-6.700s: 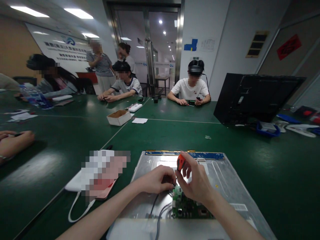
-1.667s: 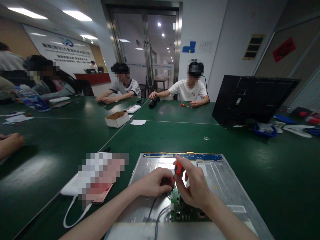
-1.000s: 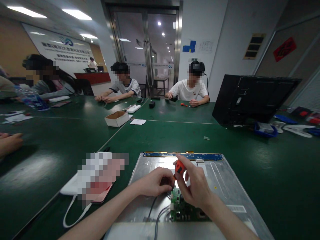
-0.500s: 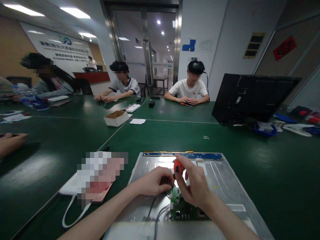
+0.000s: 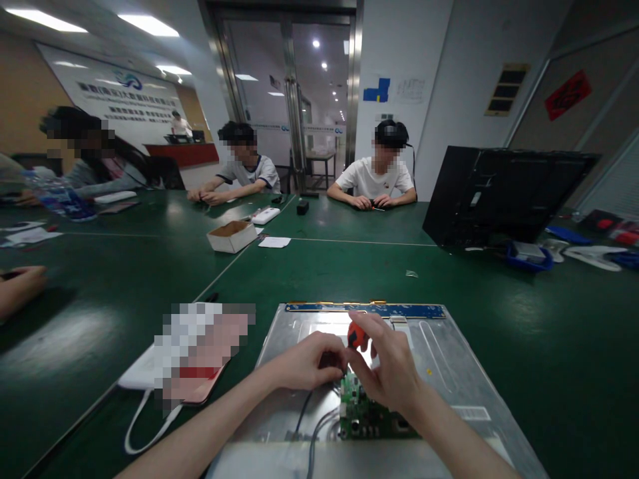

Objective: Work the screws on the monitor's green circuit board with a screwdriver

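R hand [image 5: 392, 366] has the orange-black screwdriver [image 5: 356, 334] by its handle, pinched btwn thumb & fingers; L hand [image 5: 314, 360] is bent in at the same spot — can't tell if it's gripping anything, tips hidden. Green circuit board [image 5: 367, 420] sits on the metal panel [image 5: 462, 376], partly hidden by R hand, panel flat on the green table [image 5: 344, 266]; grey cables [image 5: 313, 439] run by the board's left side. We'd call the step driver work at the board's upper left corner, prob. on a fastener we can't see. Next move, in our view, calls for the tip kept seated while the handle turns, L hand steadying. Vs. 0.5 s ago: both hands approx. same place, but the handle's black patch sits differently — we read a small twist. Vs. 6.7 s ago: 2 people standing near the glass door [image 5: 262, 66] are gone.
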Tool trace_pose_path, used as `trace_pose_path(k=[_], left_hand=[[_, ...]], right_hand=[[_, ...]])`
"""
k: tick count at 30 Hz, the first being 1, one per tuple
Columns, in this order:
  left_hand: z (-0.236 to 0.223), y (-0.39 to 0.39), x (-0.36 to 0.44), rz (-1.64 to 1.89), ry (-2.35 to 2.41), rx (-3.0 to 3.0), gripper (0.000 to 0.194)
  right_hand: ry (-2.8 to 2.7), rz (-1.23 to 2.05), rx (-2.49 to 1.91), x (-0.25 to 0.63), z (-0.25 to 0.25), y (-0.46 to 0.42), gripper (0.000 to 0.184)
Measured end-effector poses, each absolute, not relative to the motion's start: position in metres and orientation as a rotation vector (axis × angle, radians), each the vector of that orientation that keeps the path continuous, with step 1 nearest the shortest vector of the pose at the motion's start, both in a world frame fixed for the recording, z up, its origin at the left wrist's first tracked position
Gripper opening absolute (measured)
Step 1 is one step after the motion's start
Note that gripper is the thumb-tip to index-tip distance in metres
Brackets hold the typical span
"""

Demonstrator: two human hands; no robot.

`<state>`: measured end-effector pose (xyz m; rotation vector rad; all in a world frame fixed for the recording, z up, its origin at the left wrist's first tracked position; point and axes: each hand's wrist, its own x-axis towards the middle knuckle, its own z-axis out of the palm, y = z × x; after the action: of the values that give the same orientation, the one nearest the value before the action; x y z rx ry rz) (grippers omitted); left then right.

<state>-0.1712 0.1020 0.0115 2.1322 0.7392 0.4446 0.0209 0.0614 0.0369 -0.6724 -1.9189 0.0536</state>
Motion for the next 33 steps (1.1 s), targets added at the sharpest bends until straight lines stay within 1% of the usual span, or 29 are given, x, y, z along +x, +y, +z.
trace_pose_path(k=[2, 4, 6, 10, 12, 14, 18, 20, 26, 28, 30, 33], left_hand=[[0.012, 0.102, -0.171, 0.427, 0.762, 2.127, 0.005], [0.014, 0.101, -0.172, 0.413, 0.787, 2.121, 0.008], [0.016, 0.1, -0.172, 0.408, 0.794, 2.112, 0.008], [0.017, 0.1, -0.171, 0.424, 0.773, 2.116, 0.007], [0.016, 0.1, -0.171, 0.451, 0.754, 2.122, 0.006], [0.014, 0.1, -0.171, 0.469, 0.733, 2.118, 0.005], [0.011, 0.101, -0.171, 0.439, 0.785, 2.117, 0.006], [0.012, 0.101, -0.171, 0.423, 0.814, 2.116, 0.007], [0.022, 0.102, -0.169, 0.426, 0.709, 2.087, 0.01], [0.022, 0.102, -0.169, 0.432, 0.708, 2.079, 0.009], [0.02, 0.101, -0.169, 0.429, 0.74, 2.085, 0.009], [0.016, 0.101, -0.17, 0.423, 0.784, 2.114, 0.005]], right_hand=[[-1.928, 0.099, -0.67, 0.021, 0.037, 0.06, 0.051], [-1.927, 0.108, -0.673, 0.021, 0.036, 0.06, 0.054], [-1.913, 0.083, -0.681, 0.02, 0.036, 0.061, 0.051], [-1.881, -0.008, -0.677, 0.019, 0.036, 0.064, 0.04], [-1.887, -0.021, -0.675, 0.019, 0.036, 0.064, 0.038], [-1.906, 0.008, -0.679, 0.02, 0.037, 0.062, 0.04], [-1.951, 0.09, -0.673, 0.022, 0.038, 0.06, 0.052], [-1.951, 0.097, -0.677, 0.022, 0.037, 0.06, 0.054], [-1.885, -0.011, -0.692, 0.02, 0.036, 0.065, 0.04], [-1.887, -0.022, -0.688, 0.02, 0.036, 0.065, 0.038], [-1.893, 0.006, -0.683, 0.02, 0.036, 0.064, 0.04], [-1.914, 0.088, -0.661, 0.021, 0.036, 0.062, 0.049]])
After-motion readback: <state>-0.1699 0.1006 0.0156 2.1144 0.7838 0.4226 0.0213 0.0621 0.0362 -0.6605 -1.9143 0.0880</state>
